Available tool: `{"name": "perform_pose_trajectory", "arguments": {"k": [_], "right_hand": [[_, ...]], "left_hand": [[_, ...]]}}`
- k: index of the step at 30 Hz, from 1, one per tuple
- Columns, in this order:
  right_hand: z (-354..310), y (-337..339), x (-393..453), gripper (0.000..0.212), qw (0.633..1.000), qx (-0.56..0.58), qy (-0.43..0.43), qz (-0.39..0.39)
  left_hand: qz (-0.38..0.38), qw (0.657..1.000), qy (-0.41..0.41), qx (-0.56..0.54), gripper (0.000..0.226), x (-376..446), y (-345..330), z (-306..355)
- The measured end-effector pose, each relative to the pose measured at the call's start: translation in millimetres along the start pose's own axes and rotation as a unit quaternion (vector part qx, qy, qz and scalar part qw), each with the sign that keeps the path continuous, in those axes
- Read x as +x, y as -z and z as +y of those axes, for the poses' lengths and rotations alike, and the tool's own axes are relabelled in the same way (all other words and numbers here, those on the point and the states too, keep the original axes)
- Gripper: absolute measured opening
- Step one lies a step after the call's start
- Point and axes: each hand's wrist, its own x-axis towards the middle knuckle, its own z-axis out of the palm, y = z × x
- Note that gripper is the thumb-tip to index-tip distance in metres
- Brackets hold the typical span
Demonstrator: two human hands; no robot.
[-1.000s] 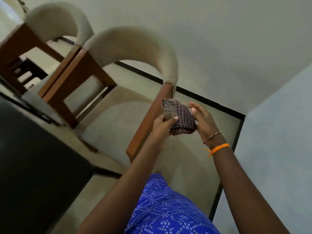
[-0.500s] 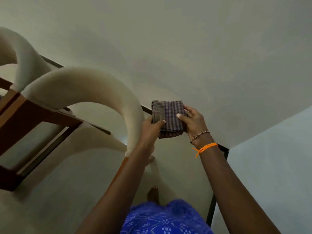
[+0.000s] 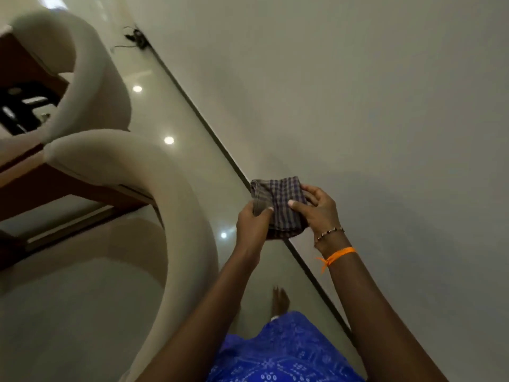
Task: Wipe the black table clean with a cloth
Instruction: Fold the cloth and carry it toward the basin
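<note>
We hold a small folded cloth with brown and purple checks (image 3: pixel 278 205) between our two hands, up in the air in front of us. Our left hand (image 3: pixel 252 226) grips the left side of the cloth, with the thumb (image 3: pixel 264 212) pressed on top and the fingers curled under it. Our right hand (image 3: pixel 316 209) grips the right side, with its thumb (image 3: pixel 298 205) lying across the checks and its fingers wrapped round the far edge. Both hands pinch the cloth tight. The cloth is folded into a thick little square, and its bottom edge hangs a bit below our hands.

On our right wrist sits a thin beaded bracelet (image 3: pixel 329 235), and just below it an orange thread band (image 3: pixel 337 255) with loose ends. Both arms are bare and reach up from the bottom of the picture. Between them we see our blue dress with white dots (image 3: pixel 278 354), and a bare foot (image 3: pixel 280 300) on the shiny pale floor (image 3: pixel 176 111).

To the left stand two chairs with round cream padded backs and brown wooden frames. The near chair (image 3: pixel 179 216) is just beside our left arm. The far chair (image 3: pixel 91 73) stands behind it. The floor shows bright spots of light. A plain pale wall (image 3: pixel 358 92) fills the right side, and a dark strip (image 3: pixel 220 150) runs along where it meets the floor. Something small and dark with thin wires (image 3: pixel 136 37) lies at the far end of that strip; we cannot tell what it is. The black table is not in our view.
</note>
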Motion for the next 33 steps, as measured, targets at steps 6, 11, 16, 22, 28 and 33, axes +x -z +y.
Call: {"name": "perform_pose_trajectory", "arguments": {"k": [6, 11, 16, 22, 28, 33], "right_hand": [[-39, -13, 89, 0.053, 0.993, 0.001, -0.003, -0.119], [-60, -63, 163, 0.050, 0.982, -0.018, -0.002, -0.190], [-83, -148, 240, 0.050, 0.972, -0.042, 0.010, -0.229], [-127, -291, 338, 0.042, 0.965, -0.053, 0.027, -0.254], [-174, -416, 417, 0.039, 0.968, -0.034, 0.017, -0.248], [-218, -504, 494, 0.036, 0.967, -0.008, -0.024, -0.252]], "left_hand": [[0.100, 0.995, -0.008, -0.029, 0.019, 60, -29, 48], [0.165, 0.983, -0.012, -0.080, 0.014, 121, -15, 79], [0.224, 0.965, -0.001, -0.136, 0.016, 212, 17, 121], [0.268, 0.948, -0.018, -0.171, 0.019, 336, 99, 195], [0.280, 0.943, -0.026, -0.180, 0.020, 432, 166, 255], [0.299, 0.940, -0.017, -0.164, 0.024, 525, 204, 307]]}}
